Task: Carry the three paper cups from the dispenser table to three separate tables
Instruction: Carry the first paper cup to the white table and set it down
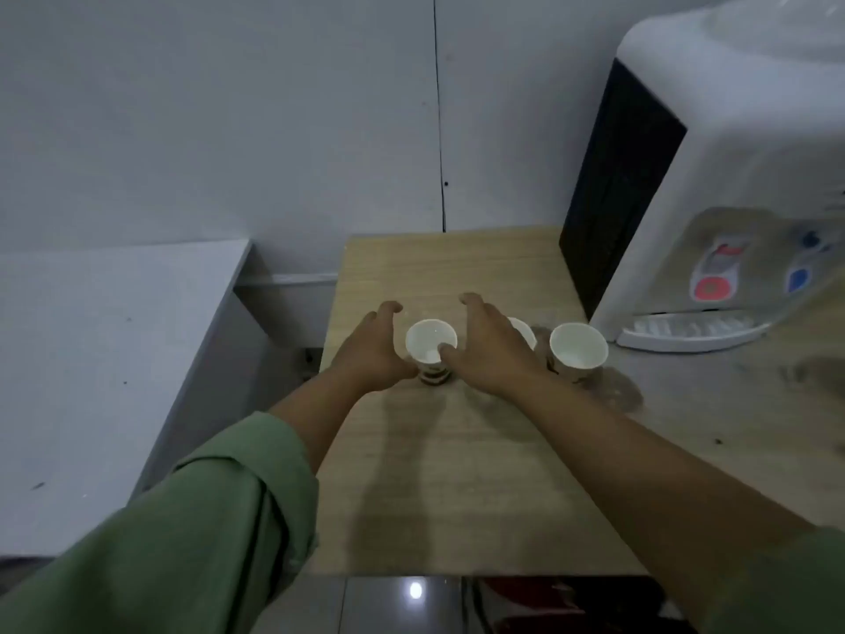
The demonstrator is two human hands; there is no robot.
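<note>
Green sleeves (196, 533) are seen nearest, both arms reaching over the wooden bench (439, 473). The left hand (372, 354) and right hand (491, 347) are spread open on either side of the leftmost paper cup (430, 343), apparently not yet gripping it. A second cup (526, 334) is largely hidden behind the right hand, and a third cup (578, 352) stands beside the water dispenser (713, 199).

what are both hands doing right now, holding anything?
Left hand: open, beside the left paper cup, not gripping it.
Right hand: open, thumb at that cup's rim, covering part of the middle cup, holding nothing.
</note>
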